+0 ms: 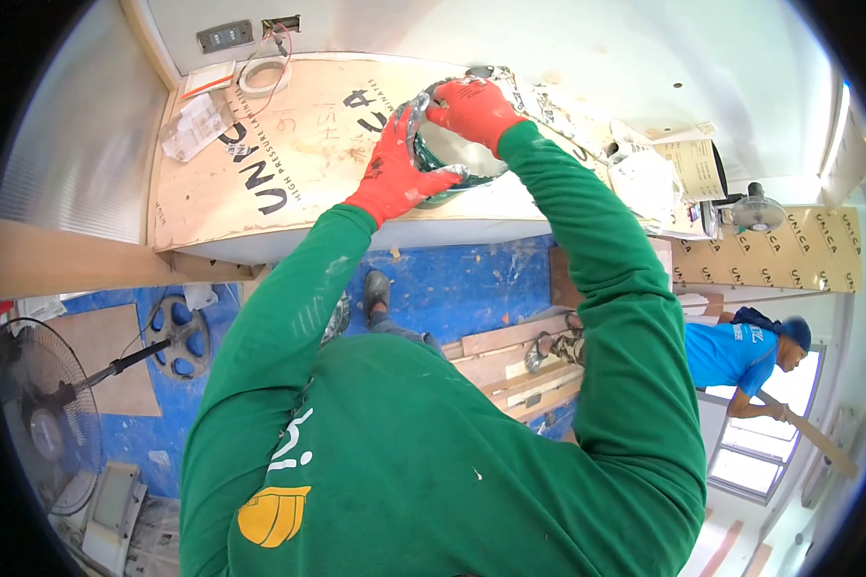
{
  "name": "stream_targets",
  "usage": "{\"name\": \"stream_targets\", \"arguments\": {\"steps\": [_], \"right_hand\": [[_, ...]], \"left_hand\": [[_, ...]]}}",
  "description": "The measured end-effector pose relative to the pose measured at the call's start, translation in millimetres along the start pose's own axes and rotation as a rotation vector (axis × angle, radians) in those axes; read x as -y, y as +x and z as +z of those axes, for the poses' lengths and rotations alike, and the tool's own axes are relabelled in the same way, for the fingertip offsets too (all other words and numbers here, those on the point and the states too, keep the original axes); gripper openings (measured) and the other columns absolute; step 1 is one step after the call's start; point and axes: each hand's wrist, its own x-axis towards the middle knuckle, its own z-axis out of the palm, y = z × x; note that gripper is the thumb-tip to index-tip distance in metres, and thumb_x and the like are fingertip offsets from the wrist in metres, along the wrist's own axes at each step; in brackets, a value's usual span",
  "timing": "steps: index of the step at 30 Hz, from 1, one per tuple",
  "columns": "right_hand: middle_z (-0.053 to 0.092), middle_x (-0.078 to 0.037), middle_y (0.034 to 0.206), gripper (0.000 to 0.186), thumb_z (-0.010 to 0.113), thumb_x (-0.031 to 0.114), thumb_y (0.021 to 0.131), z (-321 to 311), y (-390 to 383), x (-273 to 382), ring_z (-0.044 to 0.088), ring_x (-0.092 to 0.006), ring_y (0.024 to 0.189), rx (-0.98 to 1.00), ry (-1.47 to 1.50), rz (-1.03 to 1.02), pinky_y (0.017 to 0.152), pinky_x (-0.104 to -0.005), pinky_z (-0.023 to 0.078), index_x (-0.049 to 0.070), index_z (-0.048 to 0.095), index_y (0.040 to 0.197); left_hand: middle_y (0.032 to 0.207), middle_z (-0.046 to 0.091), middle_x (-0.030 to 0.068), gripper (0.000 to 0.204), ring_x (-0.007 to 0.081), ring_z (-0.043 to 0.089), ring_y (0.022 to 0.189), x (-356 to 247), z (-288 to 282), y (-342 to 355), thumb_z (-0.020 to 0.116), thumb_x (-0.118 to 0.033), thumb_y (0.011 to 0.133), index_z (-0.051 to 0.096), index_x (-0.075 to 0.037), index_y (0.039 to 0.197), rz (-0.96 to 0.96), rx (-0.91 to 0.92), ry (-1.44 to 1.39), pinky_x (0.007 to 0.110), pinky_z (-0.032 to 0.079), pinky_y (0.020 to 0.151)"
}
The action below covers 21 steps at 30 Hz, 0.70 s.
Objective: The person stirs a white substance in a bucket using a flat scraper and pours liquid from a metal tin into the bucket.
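Observation:
A dark green tub (440,201) with a pale, whitish inside stands near the front edge of a board-covered counter (308,159). My left hand (394,173), in a red glove, is wrapped around the tub's left side, its thumb toward the near rim and its grey-smeared fingers at the far left. Reaching in from the right, my right hand (473,111) wears a matching glove and has its fingers curled over the far rim, close to the left fingertips. Whether it also pinches something small there is hidden.
A tape roll (264,77) and a clear plastic packet (196,127) lie on the counter's left. Papers (643,181) and a small fan (758,210) are at its right. A large fan (48,423) stands lower left. A co-worker in blue (731,354) holds a wooden strip (818,442).

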Motion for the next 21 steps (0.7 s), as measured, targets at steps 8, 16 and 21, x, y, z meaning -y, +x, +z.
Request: {"name": "stream_targets", "arguments": {"steps": [8,16,21], "right_hand": [[0.072,-0.014,0.105,0.047,0.062,0.051,0.09,-15.6,-13.6,18.4,0.067,-0.0351,0.1,0.115,0.147,-0.128,0.095,-0.0441,0.051,0.011,0.072,0.112],[0.074,-0.013,0.095,0.043,0.065,0.05,0.091,-49.6,-59.7,-9.1,0.07,-0.032,0.09,0.026,0.183,-0.037,0.085,-0.0415,0.054,0.011,0.073,0.106],[0.072,-0.011,0.078,0.029,0.07,0.039,0.088,-106.7,-70.6,-6.9,0.069,-0.03,0.077,-0.225,0.093,-0.129,0.072,-0.0399,0.054,0.011,0.074,0.096]], "left_hand": [[0.152,0.037,0.0151,0.112,0.028,0.041,0.14,-4.8,-7.3,-1.0,0.089,-0.026,0.074,0.018,-0.007,0.158,-0.004,0.045,-0.123,0.041,0.038,0.115],[0.152,0.035,0.0211,0.121,0.0313,0.038,0.142,8.0,2.7,1.6,0.093,-0.04,0.066,0.022,0.0,0.156,-0.015,-0.01,-0.216,0.04,0.037,0.116],[0.152,0.036,0.0193,0.119,0.0301,0.039,0.142,-2.5,0.9,1.2,0.093,-0.036,0.066,0.022,0.0,0.155,-0.068,0.007,-0.343,0.04,0.037,0.116]]}}
